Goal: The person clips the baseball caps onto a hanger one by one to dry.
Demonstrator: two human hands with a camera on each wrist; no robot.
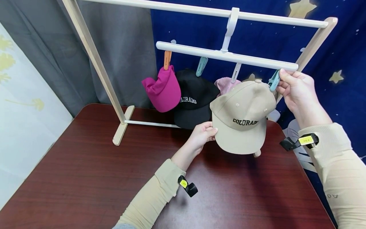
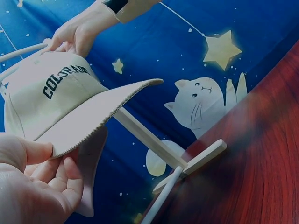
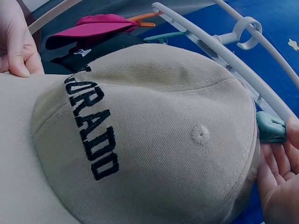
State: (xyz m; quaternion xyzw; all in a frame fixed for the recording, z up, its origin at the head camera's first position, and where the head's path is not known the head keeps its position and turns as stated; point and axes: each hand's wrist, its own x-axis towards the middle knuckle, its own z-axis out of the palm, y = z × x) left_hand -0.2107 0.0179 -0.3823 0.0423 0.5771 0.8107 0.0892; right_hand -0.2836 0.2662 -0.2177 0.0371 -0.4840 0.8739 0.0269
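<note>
A beige cap [image 1: 241, 114] lettered COLORADO hangs brim down in front of the right half of a white clip hanger [image 1: 197, 51]. My left hand [image 1: 202, 136] pinches the left edge of its brim [image 2: 93, 114] between thumb and fingers. At the hanger's right end, my right hand [image 1: 297, 90] pinches a teal clip [image 1: 274, 80] by its upper part. The clip's lower end is right at the cap's upper right edge, near the crown [image 3: 154, 126].
An orange clip [image 1: 167, 59] holds a magenta cap [image 1: 164, 89]. Beside it a black cap [image 1: 194, 98] hangs from another teal clip [image 1: 201, 66]. Behind the beige cap, a grey clip [image 1: 235, 72] holds a pink cap [image 1: 224, 84]. The wooden rack [image 1: 95, 60] stands on the brown table [image 1: 85, 171].
</note>
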